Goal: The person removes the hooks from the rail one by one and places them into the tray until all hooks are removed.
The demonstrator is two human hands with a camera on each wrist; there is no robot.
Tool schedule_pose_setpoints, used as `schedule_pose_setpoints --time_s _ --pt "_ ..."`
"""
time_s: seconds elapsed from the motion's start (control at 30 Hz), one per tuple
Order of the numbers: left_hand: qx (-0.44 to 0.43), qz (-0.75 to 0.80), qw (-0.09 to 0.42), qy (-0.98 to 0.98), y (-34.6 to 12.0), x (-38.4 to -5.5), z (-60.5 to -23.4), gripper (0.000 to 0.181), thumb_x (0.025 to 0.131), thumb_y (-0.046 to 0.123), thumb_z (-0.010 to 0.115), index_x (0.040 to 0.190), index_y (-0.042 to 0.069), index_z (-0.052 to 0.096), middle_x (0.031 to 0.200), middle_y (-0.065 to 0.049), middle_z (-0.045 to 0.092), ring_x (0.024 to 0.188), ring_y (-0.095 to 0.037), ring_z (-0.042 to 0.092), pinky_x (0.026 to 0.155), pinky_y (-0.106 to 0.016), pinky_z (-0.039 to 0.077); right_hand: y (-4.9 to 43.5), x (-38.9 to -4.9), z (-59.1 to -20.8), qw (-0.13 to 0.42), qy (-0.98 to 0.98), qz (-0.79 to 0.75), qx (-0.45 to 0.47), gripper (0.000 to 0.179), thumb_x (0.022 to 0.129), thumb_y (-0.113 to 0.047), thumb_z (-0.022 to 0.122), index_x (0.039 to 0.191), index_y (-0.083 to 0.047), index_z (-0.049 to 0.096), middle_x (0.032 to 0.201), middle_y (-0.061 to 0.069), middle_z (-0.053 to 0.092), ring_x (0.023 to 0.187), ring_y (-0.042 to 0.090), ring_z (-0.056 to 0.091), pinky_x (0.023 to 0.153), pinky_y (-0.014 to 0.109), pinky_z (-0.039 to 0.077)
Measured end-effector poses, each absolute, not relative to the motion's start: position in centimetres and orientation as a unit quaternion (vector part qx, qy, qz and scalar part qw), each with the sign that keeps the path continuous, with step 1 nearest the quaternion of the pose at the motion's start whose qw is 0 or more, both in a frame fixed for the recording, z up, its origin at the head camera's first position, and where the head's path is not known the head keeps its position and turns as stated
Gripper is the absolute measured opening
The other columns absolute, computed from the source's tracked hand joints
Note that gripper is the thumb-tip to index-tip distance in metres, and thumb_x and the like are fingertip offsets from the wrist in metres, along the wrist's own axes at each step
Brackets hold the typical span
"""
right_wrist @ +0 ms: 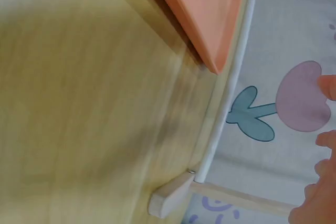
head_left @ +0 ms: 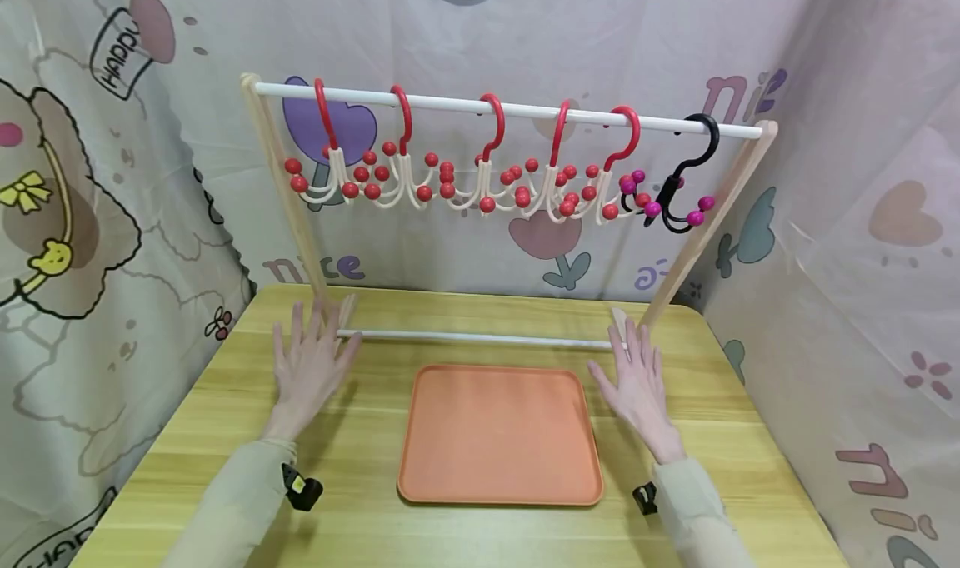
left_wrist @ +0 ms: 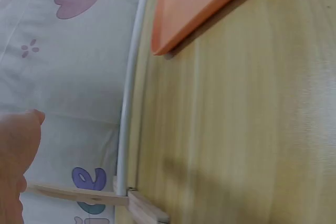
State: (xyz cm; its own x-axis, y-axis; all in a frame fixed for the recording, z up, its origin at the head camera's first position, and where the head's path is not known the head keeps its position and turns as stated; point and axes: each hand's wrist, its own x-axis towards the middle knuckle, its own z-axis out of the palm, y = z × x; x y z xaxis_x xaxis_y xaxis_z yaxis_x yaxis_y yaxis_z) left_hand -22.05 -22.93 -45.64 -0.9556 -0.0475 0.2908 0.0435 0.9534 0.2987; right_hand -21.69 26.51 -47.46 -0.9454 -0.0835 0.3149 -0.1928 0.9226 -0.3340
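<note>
Both hands are spread wide with fingers straight, and neither has hold of anything. The left hand (head_left: pixel 309 370) is near the far left corner of the pale yellow wood-grain surface (head_left: pixel 360 526), its fingers overlapping the foot of a light wooden post (head_left: pixel 279 176) in the head view. The right hand (head_left: pixel 639 385) is towards the far right corner, its fingertips over the foot of the matching right-hand post (head_left: pixel 705 222). I cannot tell whether either hand touches the wood.

The posts belong to a rack standing along the far edge of the surface. A white upper rod (head_left: pixel 450 102) joins their tops, and a thin white lower rod (head_left: pixel 480 337) runs between their feet. Five cream multi-armed hangers (head_left: pixel 485 176) with red hooks and red ball tips hang from the upper rod, beside one black hanger (head_left: pixel 666 191) with magenta balls at the right end.

A flat orange rectangular tray (head_left: pixel 498 435) with rounded corners lies mid-surface, between the forearms and on the near side of the lower rod. Printed white fabric (head_left: pixel 465 43) hangs beyond the far edge.
</note>
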Motion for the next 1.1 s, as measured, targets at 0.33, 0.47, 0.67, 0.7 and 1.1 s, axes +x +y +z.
schedule_pose_setpoints --time_s 0.33,0.47,0.67,0.7,1.1 --pt "0.019 -0.212 0.169 -0.962 -23.0 -22.6 -43.0 0.080 0.101 0.067 0.025 0.162 0.017 0.011 0.170 -0.011 0.001 0.157 -0.037 -0.010 0.119 -0.068 -0.011 27.1 -22.4 -45.0 0.188 -0.963 0.176 0.075 0.075 0.099 -0.044 0.052 0.158 -0.007 0.027 0.169 0.022 0.007 0.155 0.046 0.004 0.121 0.068 0.005" --pt "0.026 -0.228 0.180 -0.957 -23.2 -22.9 -41.8 0.084 0.099 0.070 0.026 0.162 0.016 0.012 0.169 -0.009 -0.002 0.157 -0.037 -0.010 0.119 -0.070 -0.009 27.3 -22.7 -44.1 0.204 -0.960 0.174 0.079 0.074 0.099 -0.043 0.053 0.157 -0.005 0.030 0.168 0.023 0.009 0.155 0.046 0.006 0.122 0.067 0.006" --pt "0.024 -0.253 0.207 -0.945 -23.3 -23.5 -39.8 0.086 0.100 0.064 0.035 0.162 0.011 0.010 0.169 -0.015 0.003 0.157 -0.042 -0.005 0.120 -0.069 -0.005 27.6 -23.0 -42.7 0.232 -0.952 0.181 0.085 0.073 0.098 -0.044 0.053 0.155 -0.003 0.033 0.169 0.021 0.011 0.155 0.045 0.010 0.122 0.066 0.009" --pt "0.024 -0.260 0.214 -0.941 -23.3 -23.6 -39.5 0.085 0.100 0.063 0.037 0.162 0.010 0.011 0.169 -0.016 0.005 0.157 -0.042 -0.003 0.121 -0.068 -0.005 27.6 -23.1 -42.5 0.239 -0.950 0.182 0.086 0.073 0.098 -0.044 0.053 0.155 -0.002 0.033 0.168 0.021 0.012 0.155 0.046 0.012 0.121 0.067 0.010" --pt "0.035 -0.400 0.285 -0.870 -23.8 -25.4 -36.4 0.081 0.099 0.046 0.053 0.160 0.006 0.019 0.166 -0.021 0.017 0.150 -0.043 0.031 0.124 -0.058 0.020 27.9 -24.3 -40.0 0.338 -0.912 0.205 0.105 0.066 0.092 -0.032 0.062 0.146 0.001 0.045 0.158 0.028 0.034 0.144 0.049 0.032 0.117 0.066 0.022"
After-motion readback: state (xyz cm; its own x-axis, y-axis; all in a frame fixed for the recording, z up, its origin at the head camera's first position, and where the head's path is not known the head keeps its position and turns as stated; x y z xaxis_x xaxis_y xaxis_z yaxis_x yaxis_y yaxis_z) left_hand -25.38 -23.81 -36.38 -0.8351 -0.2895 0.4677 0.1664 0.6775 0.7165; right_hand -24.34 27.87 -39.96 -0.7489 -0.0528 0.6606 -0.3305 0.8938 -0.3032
